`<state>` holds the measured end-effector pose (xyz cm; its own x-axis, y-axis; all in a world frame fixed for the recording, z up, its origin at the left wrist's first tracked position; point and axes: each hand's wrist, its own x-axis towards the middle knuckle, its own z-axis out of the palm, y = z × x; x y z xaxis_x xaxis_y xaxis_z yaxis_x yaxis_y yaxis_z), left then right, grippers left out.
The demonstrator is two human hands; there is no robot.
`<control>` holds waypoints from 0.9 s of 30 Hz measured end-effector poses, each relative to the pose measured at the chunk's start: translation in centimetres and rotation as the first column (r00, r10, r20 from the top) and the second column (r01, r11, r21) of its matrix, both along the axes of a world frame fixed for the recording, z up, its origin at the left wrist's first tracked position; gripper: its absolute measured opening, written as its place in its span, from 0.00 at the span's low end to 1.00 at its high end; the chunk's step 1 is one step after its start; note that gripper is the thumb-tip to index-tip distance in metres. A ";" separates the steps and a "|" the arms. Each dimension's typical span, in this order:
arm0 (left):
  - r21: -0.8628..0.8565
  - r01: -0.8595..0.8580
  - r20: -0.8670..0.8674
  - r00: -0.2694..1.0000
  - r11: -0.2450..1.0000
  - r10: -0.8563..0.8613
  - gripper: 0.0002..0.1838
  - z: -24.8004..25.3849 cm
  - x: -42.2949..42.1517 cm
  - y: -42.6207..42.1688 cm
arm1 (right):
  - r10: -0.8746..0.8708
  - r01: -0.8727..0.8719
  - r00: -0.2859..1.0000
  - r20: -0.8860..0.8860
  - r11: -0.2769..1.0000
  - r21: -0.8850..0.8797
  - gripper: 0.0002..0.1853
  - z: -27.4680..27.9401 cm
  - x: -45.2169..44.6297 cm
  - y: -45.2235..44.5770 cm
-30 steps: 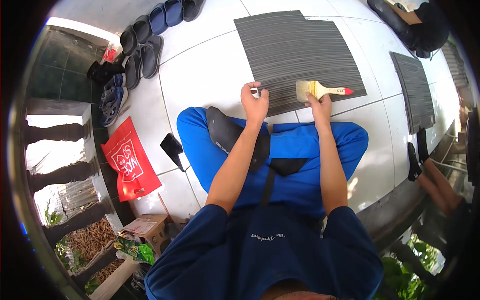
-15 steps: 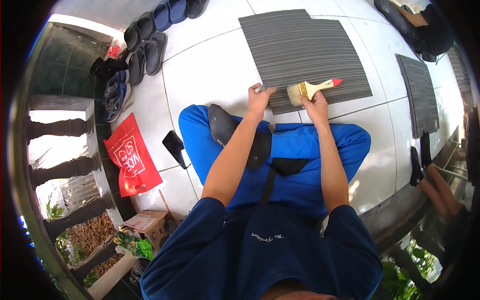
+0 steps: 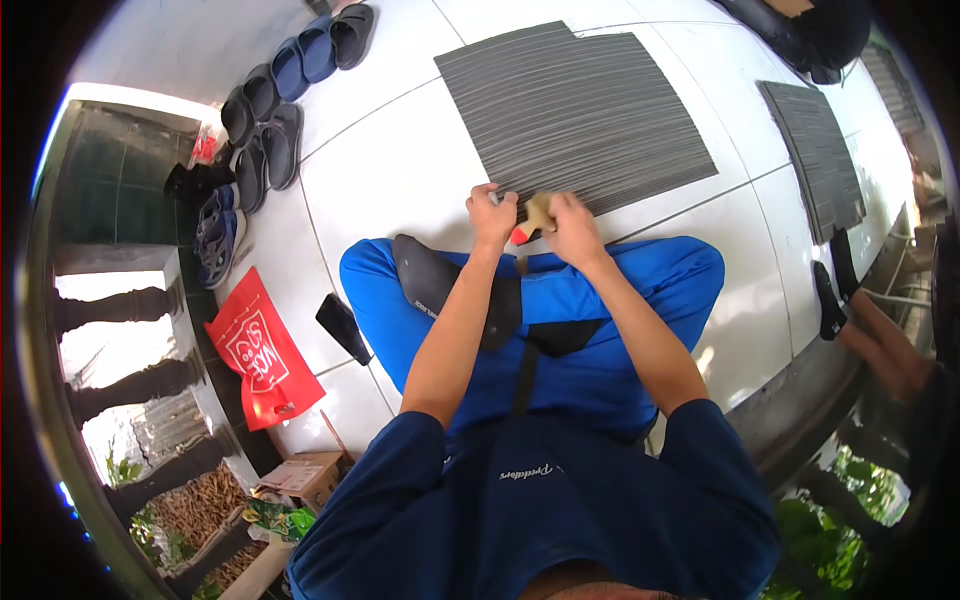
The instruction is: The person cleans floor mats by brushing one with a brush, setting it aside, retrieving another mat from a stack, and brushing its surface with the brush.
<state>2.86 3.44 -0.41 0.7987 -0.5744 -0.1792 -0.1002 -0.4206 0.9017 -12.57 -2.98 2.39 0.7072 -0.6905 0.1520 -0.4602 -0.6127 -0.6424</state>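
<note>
My right hand (image 3: 573, 232) is closed around a paintbrush (image 3: 539, 212), slightly blurred, its red handle tip pointing down and left. The brush sits over the near edge of a dark grey, ribbed sheet (image 3: 580, 110) lying on the floor. Just left of the brush, my left hand (image 3: 492, 216) has its fingers curled at the sheet's near-left corner. A small pale spot shows between its fingers; what they hold, if anything, cannot be made out.
A black phone (image 3: 343, 328) and a red bag (image 3: 262, 350) lie on the white tiles to the left. Sandals (image 3: 284, 145) line the wall. Another person's feet (image 3: 832, 300) are at the right, near a second ribbed panel (image 3: 815, 155).
My right hand has moved left and turned the paintbrush, so the red tip now points toward me instead of right. My left hand has curled its fingers. The camera view has shifted slightly.
</note>
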 end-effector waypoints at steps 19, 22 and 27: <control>0.096 0.057 0.042 0.997 0.994 -0.061 0.26 2.5 -0.5 0.2 | 0.067 -0.213 0.939 0.338 0.884 0.417 0.12 -1.3 0.8 0.6; 0.037 0.025 -0.051 0.998 0.999 -0.023 0.25 2.4 -0.3 0.6 | -0.410 0.308 0.815 0.408 0.905 0.294 0.11 -0.2 0.4 -1.6; 0.004 0.094 0.019 0.995 0.996 -0.094 0.23 3.6 -0.7 0.6 | -0.359 0.360 0.897 0.257 0.932 0.043 0.07 -0.4 -0.9 -2.2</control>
<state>2.16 4.09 3.23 0.7447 -0.6463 -0.1663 -0.1562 -0.4112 0.8981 -13.42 -5.22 1.97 0.3472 -0.8890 0.2984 -0.4700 -0.4403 -0.7650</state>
